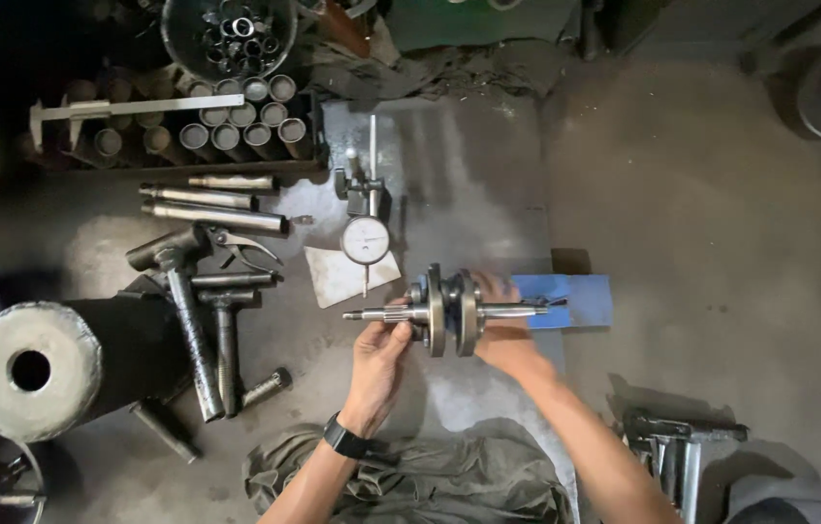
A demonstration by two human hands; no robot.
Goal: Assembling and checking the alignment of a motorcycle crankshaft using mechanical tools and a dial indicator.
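Fingers of the left hand [378, 357] are closing around the splined shaft end of a crankshaft [449, 311] while the right hand [499, 335] is gripping its far web from behind — the two holds apparently keeping the assembly level, shaft horizontal, just above the steel plate [449, 175]. Just beyond it, a dial indicator [366, 240] on its stand is facing the work, hammers [199, 320] are lying to the left, and further off a tray [187, 167] is holding upright metal sleeves and a round bowl [229, 37] small rings.
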